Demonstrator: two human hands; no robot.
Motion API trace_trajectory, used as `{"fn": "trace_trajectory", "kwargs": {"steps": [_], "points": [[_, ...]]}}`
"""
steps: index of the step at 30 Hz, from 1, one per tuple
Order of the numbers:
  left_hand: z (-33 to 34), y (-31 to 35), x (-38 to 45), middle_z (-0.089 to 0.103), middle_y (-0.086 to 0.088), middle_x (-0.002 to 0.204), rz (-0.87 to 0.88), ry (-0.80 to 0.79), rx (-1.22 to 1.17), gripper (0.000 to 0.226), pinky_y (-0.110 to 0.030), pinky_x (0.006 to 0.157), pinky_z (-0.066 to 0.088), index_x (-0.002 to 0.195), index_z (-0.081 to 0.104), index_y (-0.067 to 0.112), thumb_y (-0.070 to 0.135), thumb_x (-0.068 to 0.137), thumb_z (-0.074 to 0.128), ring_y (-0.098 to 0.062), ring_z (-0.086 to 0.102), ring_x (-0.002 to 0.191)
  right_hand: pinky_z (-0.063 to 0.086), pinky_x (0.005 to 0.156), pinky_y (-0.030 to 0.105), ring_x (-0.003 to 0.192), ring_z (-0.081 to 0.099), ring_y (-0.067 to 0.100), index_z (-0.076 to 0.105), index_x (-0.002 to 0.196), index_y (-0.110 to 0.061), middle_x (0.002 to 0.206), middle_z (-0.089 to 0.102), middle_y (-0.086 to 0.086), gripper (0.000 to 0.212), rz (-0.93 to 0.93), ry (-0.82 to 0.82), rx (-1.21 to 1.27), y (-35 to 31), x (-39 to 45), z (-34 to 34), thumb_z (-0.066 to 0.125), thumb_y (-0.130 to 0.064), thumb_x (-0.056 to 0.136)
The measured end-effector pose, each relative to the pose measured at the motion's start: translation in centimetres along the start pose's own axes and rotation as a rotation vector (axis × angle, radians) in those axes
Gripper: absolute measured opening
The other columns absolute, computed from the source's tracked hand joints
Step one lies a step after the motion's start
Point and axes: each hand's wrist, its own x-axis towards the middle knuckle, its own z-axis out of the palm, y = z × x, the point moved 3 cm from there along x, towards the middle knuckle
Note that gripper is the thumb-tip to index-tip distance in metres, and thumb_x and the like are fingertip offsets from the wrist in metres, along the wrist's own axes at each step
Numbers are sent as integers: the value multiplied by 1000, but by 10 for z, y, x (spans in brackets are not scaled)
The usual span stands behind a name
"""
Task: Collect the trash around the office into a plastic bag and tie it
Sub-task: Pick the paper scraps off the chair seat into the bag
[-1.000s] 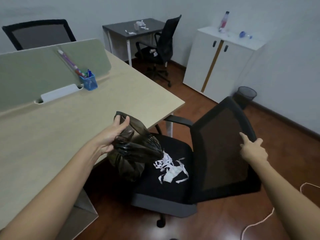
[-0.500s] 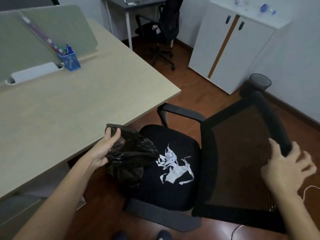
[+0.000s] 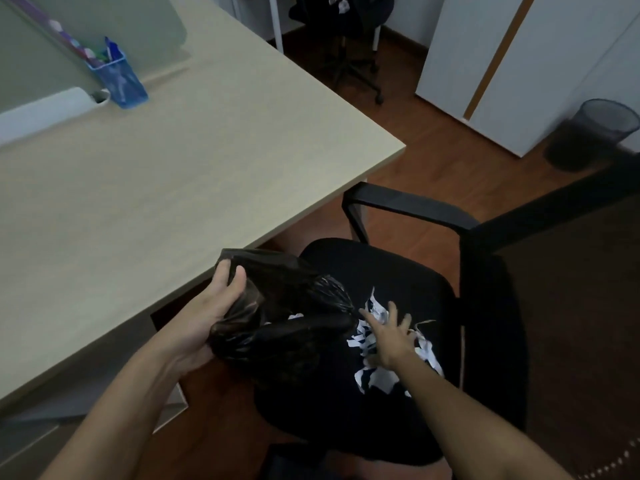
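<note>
A crumpled black plastic bag [image 3: 287, 313] hangs over the left edge of a black office chair seat [image 3: 391, 268]. My left hand [image 3: 214, 310] is shut on the bag's rim. White torn paper scraps [image 3: 377, 375] lie in a pile on the seat. My right hand [image 3: 388, 336] rests on the pile with fingers spread, right beside the bag's mouth; nothing is gripped in it.
A light wooden desk [image 3: 194, 161] fills the left, with a blue pen holder [image 3: 121, 77] by its divider. The chair's mesh back [image 3: 571, 306] and armrest [image 3: 405, 202] stand to the right. A black mesh wastebasket [image 3: 595, 133] sits by a white cabinet [image 3: 512, 64]. Another black chair [image 3: 346, 36] stands behind.
My right hand left the chair's backrest and came down onto the paper scraps on the seat. The view tilted down and closer; the bag moved nearer the scraps.
</note>
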Motion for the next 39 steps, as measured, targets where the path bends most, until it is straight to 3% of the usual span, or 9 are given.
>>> {"fn": "trace_trajectory", "kwargs": {"steps": [4, 7, 13, 16, 21, 28, 32, 35, 39], "points": [[-13, -12, 21, 58, 12, 135, 20, 42, -60, 113, -24, 94, 50, 142, 41, 31, 65, 43, 83, -7, 60, 116, 34, 103, 61, 139, 5, 50, 10, 142, -53, 156, -23, 13, 100, -29, -19, -14, -2, 49, 35, 77, -51, 68], [-15, -20, 30, 40, 11, 151, -4, 22, -67, 112, -40, 115, 28, 147, 30, 38, 66, 51, 80, -12, 47, 131, 50, 89, 45, 121, 29, 41, 35, 132, -37, 151, 5, 17, 58, -64, 139, 11, 3, 65, 57, 62, -16, 86], [-8, -27, 35, 57, 22, 133, -21, 9, -22, 110, -18, 87, 51, 143, 30, 48, 65, 47, 81, -2, 58, 118, 50, 82, 30, 86, 50, 22, 58, 121, -15, 117, 40, 13, 40, -117, 270, 297, 28, 74, 35, 49, 1, 85], [-3, -23, 37, 65, 31, 111, -45, 12, -14, 122, -13, 71, 53, 143, 21, 53, 64, 39, 84, 6, 64, 100, 43, 68, 28, 81, 60, 26, 66, 99, -10, 94, 62, 13, 20, -23, 448, 685, 46, 57, -4, 56, -1, 84], [31, 0, 30, 63, 36, 90, -75, -15, -4, 98, -6, 58, 49, 132, 32, 47, 59, 48, 81, 19, 62, 73, 55, 53, 29, 58, 64, 13, 62, 93, -17, 77, 62, 5, 19, 138, 348, 1665, 62, 9, -67, 58, 1, 88], [59, 13, 19, 48, 26, 125, -92, -143, 28, 131, -10, 67, 51, 151, 5, 37, 62, 46, 79, 14, 64, 87, 47, 52, 16, 64, 53, 7, 63, 92, -15, 80, 56, 1, 20, -273, 165, 2381, -9, -60, -140, 72, -4, 78], [74, 25, 12, 65, 26, 114, -70, -180, 62, 104, -10, 64, 51, 138, 34, 35, 64, 47, 75, 12, 65, 83, 49, 58, 29, 71, 60, 21, 62, 99, -8, 80, 63, 7, 17, -212, 61, 2065, -93, -80, -109, 66, -1, 84], [72, 29, 15, 68, 17, 113, -36, -138, 120, 83, -13, 73, 51, 118, 48, 45, 70, 45, 78, 3, 65, 100, 37, 72, 27, 79, 54, 22, 60, 94, -5, 75, 57, 3, 6, -139, 26, 1187, -125, -71, -71, 57, -5, 88], [63, 29, 16, 69, 34, 98, 5, -125, 127, 75, -8, 70, 50, 109, 43, 53, 70, 44, 76, 11, 63, 96, 37, 88, 27, 117, 50, 28, 46, 134, -26, 128, 53, 13, 56, -247, -171, 644, -113, -65, -54, 67, -26, 82]]}}
